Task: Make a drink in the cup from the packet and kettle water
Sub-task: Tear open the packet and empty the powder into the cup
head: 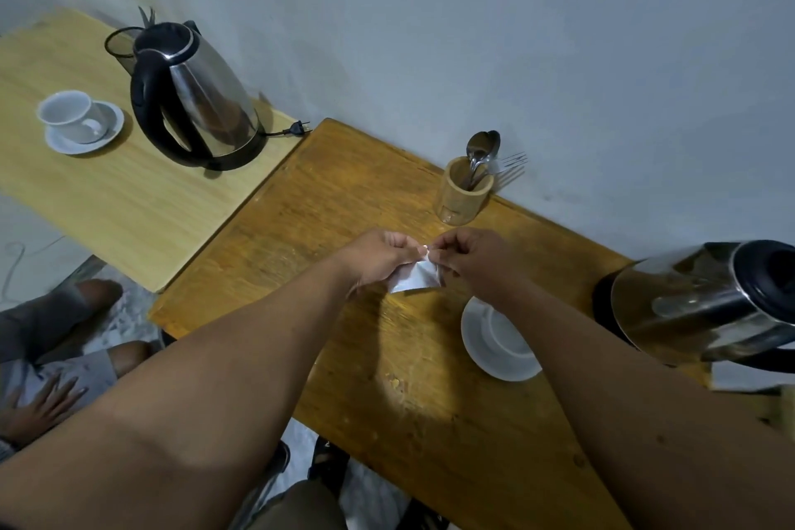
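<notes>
A small silvery packet (pixel 416 276) hangs above the brown wooden table (pixel 344 202), pinched at its top edge by both hands. My left hand (pixel 378 256) grips the left corner and my right hand (pixel 477 256) grips the right corner, fingertips almost touching. Just below my right wrist stands a white cup (pixel 503 329) on a white saucer (pixel 486 353); my forearm hides part of both. A steel kettle (pixel 705 306) with a black lid sits at the table's right edge, close to the cup.
A wooden holder (pixel 462 196) with spoons and a fork stands by the wall. On the lighter table (pixel 129 202) at left are a second kettle (pixel 193 95), another cup on a saucer (pixel 77 120) and a black mesh cup (pixel 120 45). Another person's legs and hand (pixel 38 404) are at lower left.
</notes>
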